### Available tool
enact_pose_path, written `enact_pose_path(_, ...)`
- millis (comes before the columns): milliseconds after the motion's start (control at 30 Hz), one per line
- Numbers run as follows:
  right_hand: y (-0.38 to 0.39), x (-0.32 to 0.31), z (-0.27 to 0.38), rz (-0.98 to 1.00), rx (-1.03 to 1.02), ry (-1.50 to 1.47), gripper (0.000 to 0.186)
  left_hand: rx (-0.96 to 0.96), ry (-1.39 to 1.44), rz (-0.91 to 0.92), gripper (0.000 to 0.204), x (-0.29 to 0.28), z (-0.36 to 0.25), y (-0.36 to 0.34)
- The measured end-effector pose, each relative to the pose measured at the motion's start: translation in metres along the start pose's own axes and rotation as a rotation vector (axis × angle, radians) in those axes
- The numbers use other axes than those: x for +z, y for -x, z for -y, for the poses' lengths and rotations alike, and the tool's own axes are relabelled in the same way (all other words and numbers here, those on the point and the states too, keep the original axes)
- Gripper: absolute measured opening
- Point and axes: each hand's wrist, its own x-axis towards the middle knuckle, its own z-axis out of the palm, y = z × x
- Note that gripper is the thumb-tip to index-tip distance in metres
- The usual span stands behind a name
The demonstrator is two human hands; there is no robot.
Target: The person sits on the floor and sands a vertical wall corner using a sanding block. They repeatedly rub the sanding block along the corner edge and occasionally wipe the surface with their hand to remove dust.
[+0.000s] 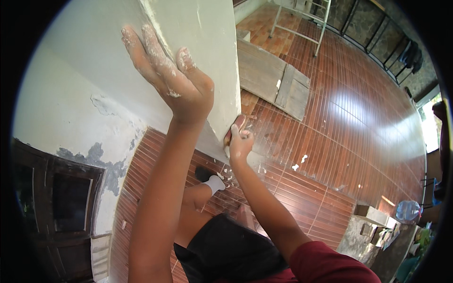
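My left hand (pixel 177 82), dusted with white flakes and powder, rests open with fingers raised against the pale painted wall (pixel 214 61), beside a rough vertical seam. Lower and to the right, my right hand (pixel 241 144) grips a reddish-brown tool (pixel 238 120) at the wall's lower corner; its working end is partly hidden by the fingers and the wall. White chips (pixel 297 162) and dust lie on the tiled floor around that corner.
A weathered board (pixel 262 70) lies on the floor (pixel 349 141). Behind it stands a white ladder (pixel 321 28); a black railing (pixel 368 28) runs beyond. A dark wooden door (pixel 56 198) is at left. A water jug (pixel 406 212) and concrete step (pixel 370 212) sit at lower right.
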Motion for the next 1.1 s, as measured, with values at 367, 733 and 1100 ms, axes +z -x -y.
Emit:
enact_pose_path(367,-0.015,0.004,-0.03,-0.069,-0.214,0.074,0.035,0.015,-0.088,0.016,0.051,-0.002,-0.002,-0.002)
enact_pose_path(733,-0.005,0.0,-0.016,0.018,-0.025,-0.026,0.036,0.0,-0.117,0.034,0.052,-0.004,-0.003,-0.003)
enact_pose_path(1100,-0.011,-0.001,-0.01,0.033,0.039,0.019,0.043,0.023,-0.102,0.04,0.051,-0.004,-0.002,0.003)
